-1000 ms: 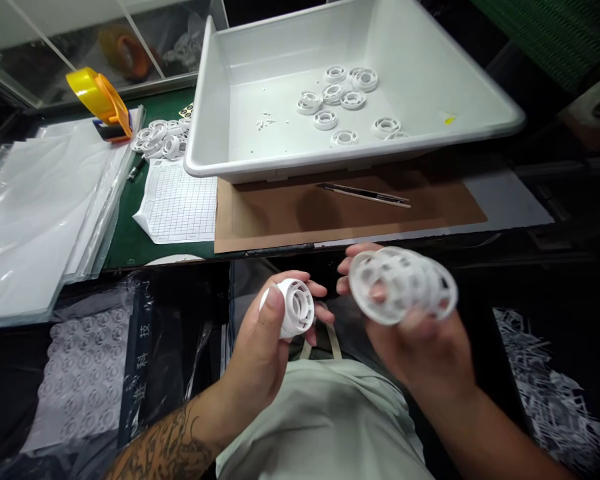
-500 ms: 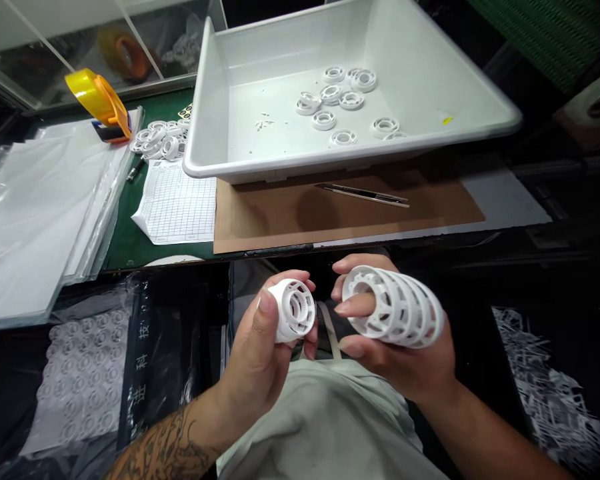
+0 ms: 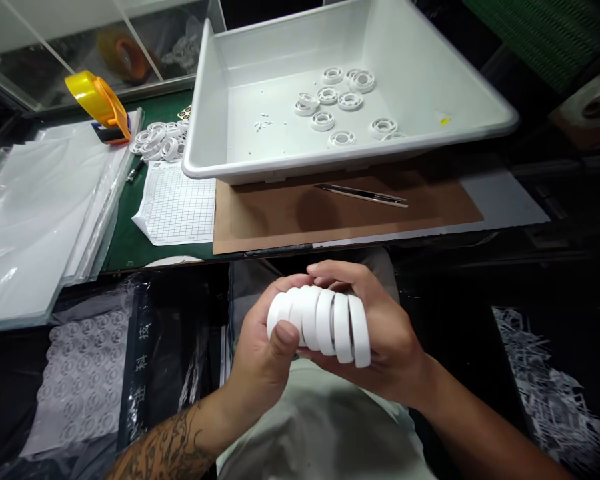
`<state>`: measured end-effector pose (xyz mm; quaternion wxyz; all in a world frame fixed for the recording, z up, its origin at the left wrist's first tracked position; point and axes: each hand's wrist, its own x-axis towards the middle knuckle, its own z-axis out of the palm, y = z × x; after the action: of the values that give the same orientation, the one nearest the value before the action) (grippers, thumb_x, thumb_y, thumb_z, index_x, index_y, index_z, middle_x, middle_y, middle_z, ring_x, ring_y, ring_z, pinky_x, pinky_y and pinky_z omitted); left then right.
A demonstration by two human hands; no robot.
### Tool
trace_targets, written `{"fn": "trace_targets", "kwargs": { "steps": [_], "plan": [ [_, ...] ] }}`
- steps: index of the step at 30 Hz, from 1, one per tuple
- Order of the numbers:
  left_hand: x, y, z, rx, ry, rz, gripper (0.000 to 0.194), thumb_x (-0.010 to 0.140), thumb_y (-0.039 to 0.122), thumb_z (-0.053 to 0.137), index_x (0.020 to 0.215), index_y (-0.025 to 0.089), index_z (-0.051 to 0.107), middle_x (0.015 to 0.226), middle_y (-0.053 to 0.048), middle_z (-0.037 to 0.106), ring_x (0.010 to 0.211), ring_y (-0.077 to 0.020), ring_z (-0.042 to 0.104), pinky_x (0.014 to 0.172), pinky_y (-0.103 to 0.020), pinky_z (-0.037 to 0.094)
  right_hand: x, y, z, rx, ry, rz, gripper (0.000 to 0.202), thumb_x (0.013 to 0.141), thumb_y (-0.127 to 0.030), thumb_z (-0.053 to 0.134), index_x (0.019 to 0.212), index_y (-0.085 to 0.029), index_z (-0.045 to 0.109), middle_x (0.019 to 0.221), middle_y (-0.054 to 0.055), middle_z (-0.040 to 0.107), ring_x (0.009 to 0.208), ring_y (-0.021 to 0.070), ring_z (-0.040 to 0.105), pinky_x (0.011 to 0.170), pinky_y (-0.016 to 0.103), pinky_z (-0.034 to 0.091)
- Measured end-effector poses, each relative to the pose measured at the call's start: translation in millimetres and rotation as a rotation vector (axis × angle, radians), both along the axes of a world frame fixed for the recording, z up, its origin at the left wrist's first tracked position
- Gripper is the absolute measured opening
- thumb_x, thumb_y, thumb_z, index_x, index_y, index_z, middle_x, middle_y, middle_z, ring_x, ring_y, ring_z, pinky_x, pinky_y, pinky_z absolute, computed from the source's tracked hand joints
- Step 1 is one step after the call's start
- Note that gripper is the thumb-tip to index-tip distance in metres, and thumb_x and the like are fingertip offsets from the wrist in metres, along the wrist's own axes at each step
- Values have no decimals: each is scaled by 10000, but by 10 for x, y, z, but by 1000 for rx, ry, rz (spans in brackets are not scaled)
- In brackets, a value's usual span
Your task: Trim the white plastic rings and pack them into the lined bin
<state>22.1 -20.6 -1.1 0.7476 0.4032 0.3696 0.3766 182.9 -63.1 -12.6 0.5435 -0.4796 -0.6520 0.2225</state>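
Several white plastic rings point(image 3: 325, 320) lie side by side in one row between my two hands, above my lap. My left hand point(image 3: 265, 340) is closed round the left end of the row, its thumb pressed on the outer rims. Around the right end and the far side, my right hand point(image 3: 380, 320) is wrapped, with some of its fingers hidden behind the rings. Narrow gaps show between the rings at the right end. Beyond the hands, more white rings point(image 3: 350, 101) lie loose in a large white tub point(image 3: 280, 160).
A cutter knife point(image 3: 363, 194) lies on brown cardboard point(image 3: 265, 227) before the tub. Left are a tape dispenser point(image 3: 100, 103), a heap of rings point(image 3: 163, 139), a printed sheet point(image 3: 175, 207) and plastic bags point(image 3: 35, 213). White scraps point(image 3: 555, 400) lie at lower right.
My hands have come together. The stack in my right hand has turned and moved left to meet the rings in my left hand, forming one row.
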Motion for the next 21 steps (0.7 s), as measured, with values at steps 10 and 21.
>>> {"fn": "trace_targets", "kwargs": {
  "steps": [10,21],
  "plan": [
    [53,69,62,-223,-88,94,669,835,798,676,1032,165,763,892,-46,751,449,-67,560,427,-188,420,196,90,-84,-165,898,122,196,875,-468,892,1005,-350,806,1298,8,704,952,228,716,641,287,615],
    [14,44,144,-162,-82,108,365,874,525,729,1017,203,824,1004,-55,747,539,-79,500,498,-229,385,57,-52,-26,-26,291,36,227,863,-234,908,1073,-270,830,1284,70,630,933,210,679,827,332,624]
  ]
}}
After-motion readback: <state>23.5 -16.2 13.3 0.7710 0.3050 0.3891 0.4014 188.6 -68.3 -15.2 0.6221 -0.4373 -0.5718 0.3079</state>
